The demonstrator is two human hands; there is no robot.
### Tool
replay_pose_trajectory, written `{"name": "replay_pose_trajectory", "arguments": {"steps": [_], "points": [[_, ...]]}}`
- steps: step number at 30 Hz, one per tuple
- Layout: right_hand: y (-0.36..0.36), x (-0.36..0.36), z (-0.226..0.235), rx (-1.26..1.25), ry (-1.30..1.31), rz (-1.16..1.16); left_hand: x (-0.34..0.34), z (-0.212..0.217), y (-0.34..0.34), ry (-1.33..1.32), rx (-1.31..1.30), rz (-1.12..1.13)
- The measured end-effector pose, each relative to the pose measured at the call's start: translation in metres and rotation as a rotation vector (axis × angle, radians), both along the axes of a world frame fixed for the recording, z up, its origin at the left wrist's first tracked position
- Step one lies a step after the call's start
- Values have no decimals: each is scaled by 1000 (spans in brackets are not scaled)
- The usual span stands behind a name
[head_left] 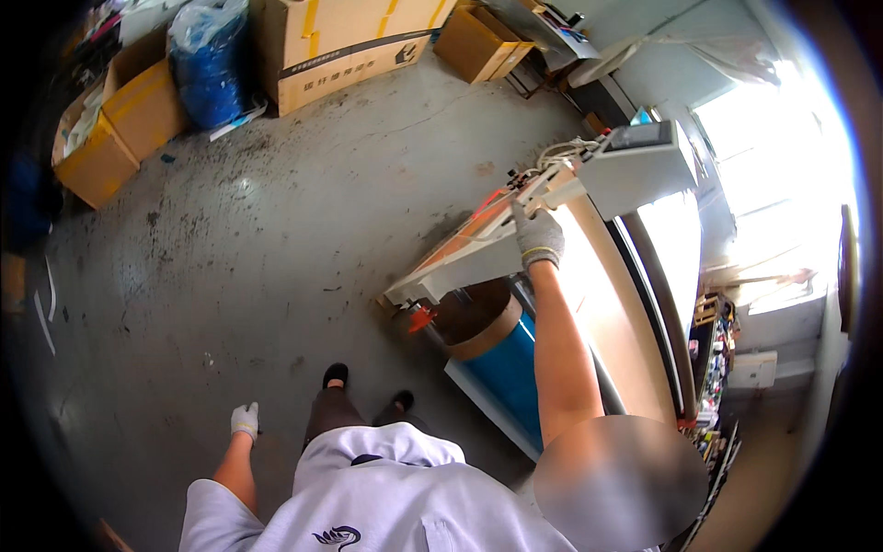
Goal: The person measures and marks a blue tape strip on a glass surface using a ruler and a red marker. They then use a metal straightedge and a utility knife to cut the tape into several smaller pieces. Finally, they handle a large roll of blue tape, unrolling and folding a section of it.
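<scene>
My right hand (537, 235), in a grey knit glove, reaches forward and rests on the top edge of a pale machine frame (464, 262), fingers curled on it near a bundle of white cables (561, 152). My left hand (245, 420), also gloved, hangs by my side over the concrete floor, holding nothing, fingers loosely bent. A grey control box with a screen (639, 166) sits just beyond my right hand. Below the frame a large blue roll with a brown cardboard end (501, 354) is mounted.
Cardboard boxes (345, 46) and a blue plastic bag (210, 60) stand at the far side of the stained concrete floor (239, 258). Yellow-brown boxes (120, 129) are at the far left. A bright window (782, 184) and cluttered shelf (713, 368) lie right.
</scene>
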State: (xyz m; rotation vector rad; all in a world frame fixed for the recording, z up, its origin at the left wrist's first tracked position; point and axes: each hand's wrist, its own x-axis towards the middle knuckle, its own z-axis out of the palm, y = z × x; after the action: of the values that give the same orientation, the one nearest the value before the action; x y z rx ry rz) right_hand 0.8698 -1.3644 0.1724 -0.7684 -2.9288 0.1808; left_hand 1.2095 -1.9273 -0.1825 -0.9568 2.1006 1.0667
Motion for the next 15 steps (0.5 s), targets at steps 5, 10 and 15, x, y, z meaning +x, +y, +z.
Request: {"name": "replay_pose_trajectory", "arguments": {"steps": [5,10,15], "points": [[-9,-54,-23,181,85,140,21,-30,-15,-25,177,352],[-146,-106,28,28,287,583,29,-12,2,-2,232,490],[-265,-106,108,-128,141,1231,27,-1,21,37,239,610]]}}
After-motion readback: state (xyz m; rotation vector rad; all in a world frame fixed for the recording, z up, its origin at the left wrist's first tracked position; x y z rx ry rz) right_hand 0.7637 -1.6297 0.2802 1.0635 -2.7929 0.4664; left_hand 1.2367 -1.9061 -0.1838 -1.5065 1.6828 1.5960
